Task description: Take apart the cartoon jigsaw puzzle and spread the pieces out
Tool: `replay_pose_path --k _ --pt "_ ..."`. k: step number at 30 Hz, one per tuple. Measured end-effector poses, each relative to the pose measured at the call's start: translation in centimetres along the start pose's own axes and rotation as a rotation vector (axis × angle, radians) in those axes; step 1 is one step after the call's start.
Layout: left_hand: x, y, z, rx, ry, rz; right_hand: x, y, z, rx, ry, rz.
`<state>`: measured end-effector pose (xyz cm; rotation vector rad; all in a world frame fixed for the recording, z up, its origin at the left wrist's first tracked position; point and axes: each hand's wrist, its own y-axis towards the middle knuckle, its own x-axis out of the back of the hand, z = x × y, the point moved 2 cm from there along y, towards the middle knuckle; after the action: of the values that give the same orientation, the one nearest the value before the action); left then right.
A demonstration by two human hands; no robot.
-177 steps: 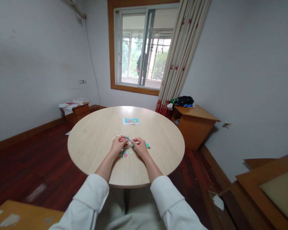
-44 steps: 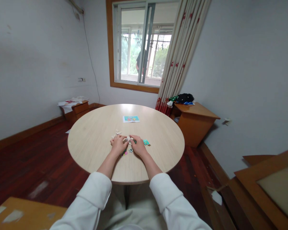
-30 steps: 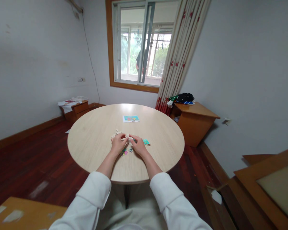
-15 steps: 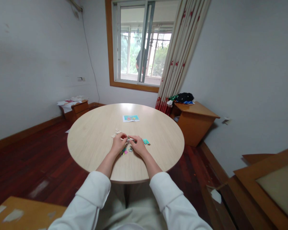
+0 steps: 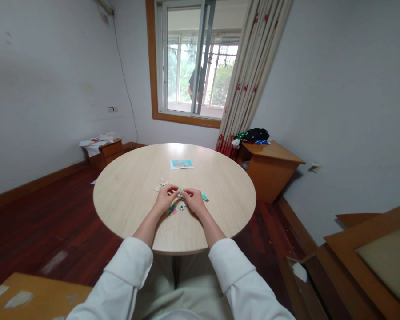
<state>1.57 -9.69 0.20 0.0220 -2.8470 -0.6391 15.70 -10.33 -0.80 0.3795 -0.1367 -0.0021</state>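
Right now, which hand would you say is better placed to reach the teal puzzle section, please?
Probably the right hand: the teal puzzle section lies by its outer side, while the left hand is farther off. Both seem to pinch a green piece.

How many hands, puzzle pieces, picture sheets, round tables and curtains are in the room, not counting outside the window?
Hands: 2
Picture sheet: 1
Round table: 1
Curtain: 1
Total: 5
Puzzle pieces are left out: too small and partly hidden to count.
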Motion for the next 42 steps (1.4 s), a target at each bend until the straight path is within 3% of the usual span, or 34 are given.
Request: replay_pose_path --k 7,19,42 --pt "-0.24 -0.15 -0.07 0.009 -0.061 0.062 0.33 0.0 0.2 -0.03 0.064 -0.053" --pt "-0.41 0.04 0.64 0.058 -0.099 0.04 0.37 0.05 0.25 -0.023 0.059 -0.085" --pt "-0.21 -0.27 -0.35 0.075 -0.13 0.078 0.6 -0.05 0.19 -0.032 0.157 -0.12"
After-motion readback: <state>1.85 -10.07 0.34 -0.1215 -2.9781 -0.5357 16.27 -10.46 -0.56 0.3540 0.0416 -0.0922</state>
